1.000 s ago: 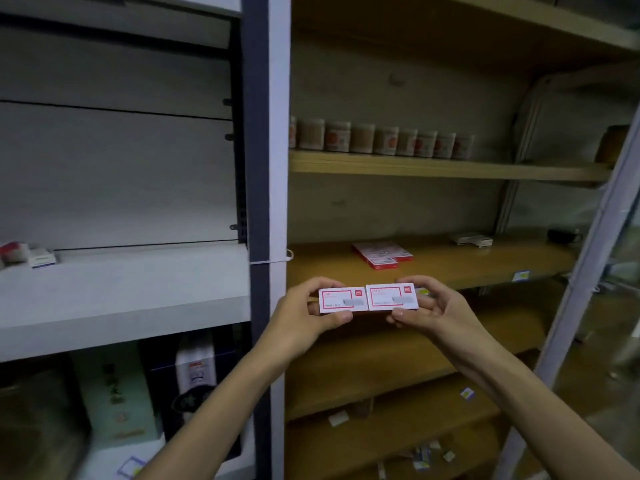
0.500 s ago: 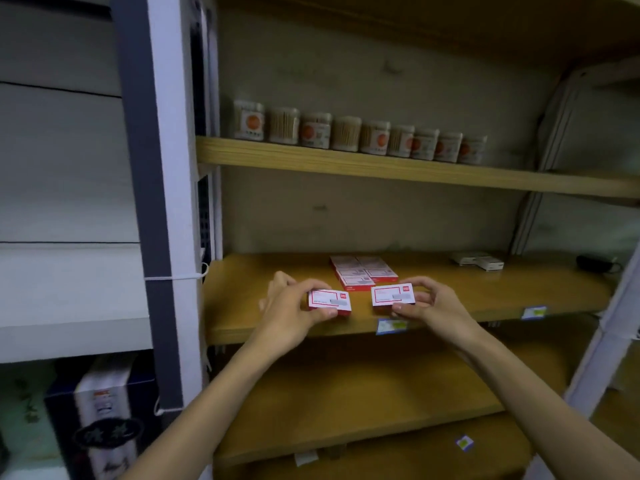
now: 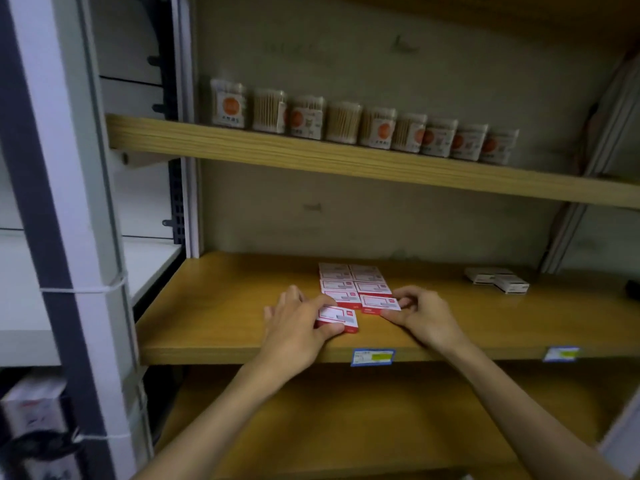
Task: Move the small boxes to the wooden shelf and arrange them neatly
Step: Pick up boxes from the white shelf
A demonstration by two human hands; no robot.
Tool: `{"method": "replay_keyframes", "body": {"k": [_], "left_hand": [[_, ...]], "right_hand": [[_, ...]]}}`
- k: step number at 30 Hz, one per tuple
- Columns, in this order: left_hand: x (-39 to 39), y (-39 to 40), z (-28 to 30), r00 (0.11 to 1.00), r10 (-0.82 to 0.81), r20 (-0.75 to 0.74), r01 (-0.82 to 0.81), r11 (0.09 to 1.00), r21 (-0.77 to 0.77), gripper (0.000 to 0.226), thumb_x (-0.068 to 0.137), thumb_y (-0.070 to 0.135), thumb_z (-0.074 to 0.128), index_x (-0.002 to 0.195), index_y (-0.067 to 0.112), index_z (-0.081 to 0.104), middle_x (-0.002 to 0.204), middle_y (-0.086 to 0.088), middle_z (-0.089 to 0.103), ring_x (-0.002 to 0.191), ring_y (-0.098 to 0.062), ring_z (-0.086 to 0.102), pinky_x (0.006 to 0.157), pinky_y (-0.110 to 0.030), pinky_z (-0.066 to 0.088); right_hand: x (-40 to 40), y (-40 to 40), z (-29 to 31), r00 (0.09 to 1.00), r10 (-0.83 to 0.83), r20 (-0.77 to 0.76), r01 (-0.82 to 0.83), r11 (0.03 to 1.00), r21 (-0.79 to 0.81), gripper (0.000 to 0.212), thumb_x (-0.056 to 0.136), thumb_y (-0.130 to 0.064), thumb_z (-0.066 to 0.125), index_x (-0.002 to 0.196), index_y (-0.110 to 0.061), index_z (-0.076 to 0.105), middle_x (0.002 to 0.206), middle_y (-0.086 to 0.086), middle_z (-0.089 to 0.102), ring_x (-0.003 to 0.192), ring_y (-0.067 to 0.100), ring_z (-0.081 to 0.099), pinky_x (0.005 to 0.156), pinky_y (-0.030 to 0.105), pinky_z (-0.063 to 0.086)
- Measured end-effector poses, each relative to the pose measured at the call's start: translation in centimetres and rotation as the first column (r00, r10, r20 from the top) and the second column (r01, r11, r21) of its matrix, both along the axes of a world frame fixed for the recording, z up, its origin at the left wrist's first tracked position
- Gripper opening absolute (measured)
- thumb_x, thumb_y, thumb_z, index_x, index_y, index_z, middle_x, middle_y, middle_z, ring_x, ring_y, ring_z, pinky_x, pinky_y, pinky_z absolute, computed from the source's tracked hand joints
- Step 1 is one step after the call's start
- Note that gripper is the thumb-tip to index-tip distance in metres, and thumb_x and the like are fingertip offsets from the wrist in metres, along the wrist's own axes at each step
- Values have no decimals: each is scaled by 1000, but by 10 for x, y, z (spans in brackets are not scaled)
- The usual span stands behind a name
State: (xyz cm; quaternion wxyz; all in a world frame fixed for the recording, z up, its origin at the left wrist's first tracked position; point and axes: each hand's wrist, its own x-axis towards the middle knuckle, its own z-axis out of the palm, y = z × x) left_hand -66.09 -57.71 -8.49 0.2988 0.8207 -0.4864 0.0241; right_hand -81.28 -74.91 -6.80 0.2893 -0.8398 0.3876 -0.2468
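Both boxes lowered onto wooden shelf (image 3: 225,306), left hand (image 3: 298,327) hiding one's edge

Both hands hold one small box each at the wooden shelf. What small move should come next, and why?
Probably slide the left hand's box up against the left column of the red and white boxes. The right hand's box already sits at its column's front; the left one lies apart and askew.

At frame centre, the left hand (image 3: 298,327) pinches a red-and-white box (image 3: 336,319) on the wooden shelf (image 3: 225,306); the right hand (image 3: 420,311) holds another box (image 3: 380,303) against the laid-out boxes (image 3: 353,280). Jars (image 3: 363,123) line the upper shelf (image 3: 311,155).
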Motion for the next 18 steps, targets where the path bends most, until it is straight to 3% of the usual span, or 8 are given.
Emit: {"method": "replay_keyframes", "body": {"k": [6, 11, 18], "left_hand": [[-27, -22, 0, 999, 10, 35, -11, 999, 44, 54, 92, 64, 50, 140, 43, 44, 129, 6, 41, 127, -14, 34, 106, -37, 27], [-48, -43, 3, 996, -25, 81, 19, 997, 70, 54, 90, 67, 51, 138, 42, 49, 127, 6, 48, 125, -15, 38, 99, -38, 29], [-62, -61, 0, 987, 80, 139, -82, 997, 8, 55, 84, 71, 56, 128, 37, 53, 125, 7, 57, 122, -15, 47, 99, -38, 34]], "right_hand": [[1, -10, -4, 999, -13, 51, 17, 996, -85, 32, 78, -31, 84, 94, -22, 59, 92, -11, 64, 84, 3, 61, 63, 16, 43], [-12, -31, -1, 997, 47, 56, -46, 999, -18, 6, 95, -22, 66, 101, -21, 66, 97, -5, 70, 84, 6, 64, 61, 14, 44], [-27, -40, -5, 984, 105, 147, -115, 991, 61, 14, 98, -11, 58, 100, -21, 68, 95, 1, 71, 87, 15, 67, 64, 23, 49]]}}
